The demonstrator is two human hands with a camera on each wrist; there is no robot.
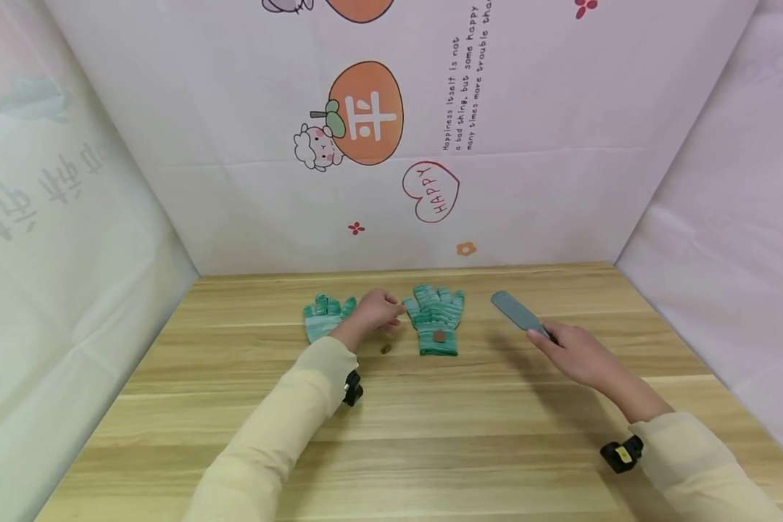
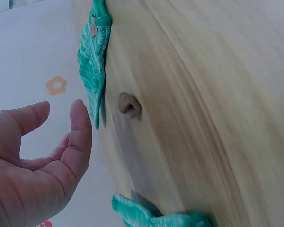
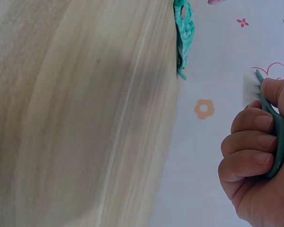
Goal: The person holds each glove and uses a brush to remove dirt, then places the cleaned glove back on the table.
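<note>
My left hand [image 1: 377,312] hovers between two green-and-white striped knitted gloves, fingers loosely bent, thumb apart, with nothing held. One glove [image 1: 325,322] lies to its left, partly covered by my wrist. The other glove [image 1: 436,312] lies flat just right of my fingertips, fingers pointing away, a brown patch [image 1: 438,336] on its cuff. On the table below the hand sits a small brown curled piece [image 2: 129,105]. My right hand [image 1: 577,355] grips the handle of a brush [image 1: 518,312], raised over the table; its white bristles [image 3: 251,88] show in the right wrist view.
The wooden tabletop [image 1: 431,428] is bounded by a printed white cloth [image 1: 267,217] at the back, with white cloth sides at left and right. Black wrist cameras are strapped near both cuffs.
</note>
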